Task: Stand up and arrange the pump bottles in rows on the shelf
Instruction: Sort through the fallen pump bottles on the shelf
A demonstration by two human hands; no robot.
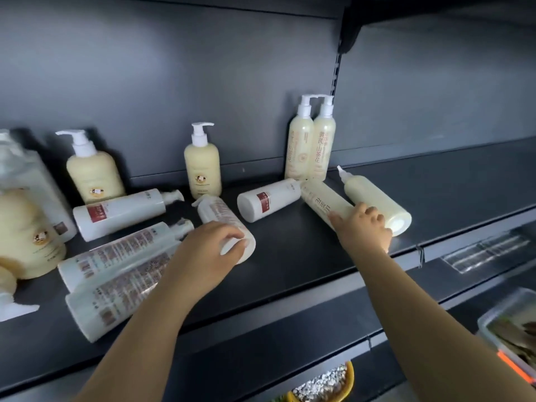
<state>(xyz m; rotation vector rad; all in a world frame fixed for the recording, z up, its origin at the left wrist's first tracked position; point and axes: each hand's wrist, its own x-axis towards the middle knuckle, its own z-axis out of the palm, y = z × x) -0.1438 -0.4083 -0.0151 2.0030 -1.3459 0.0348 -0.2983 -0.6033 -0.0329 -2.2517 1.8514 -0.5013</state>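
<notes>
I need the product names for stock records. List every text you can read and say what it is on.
"黄芪山茶花": red characters down the right upright tall bottle at the back.
"山茶花": partly visible on the lying bottle that the right hand grips.
Left upright tall bottle: blurred.
Red-label bottles: too small.
Print on the bottle under the left hand: blurred.

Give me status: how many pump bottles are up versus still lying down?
Done: two tall cream bottles stand paired at the back wall; two squat yellow bottles also stand, not yet in a row. In hand: left hand holds a lying clear-label bottle; right hand grips a lying cream bottle. Left: at least five more lie flat, e.g. a red-label white bottle.
</notes>
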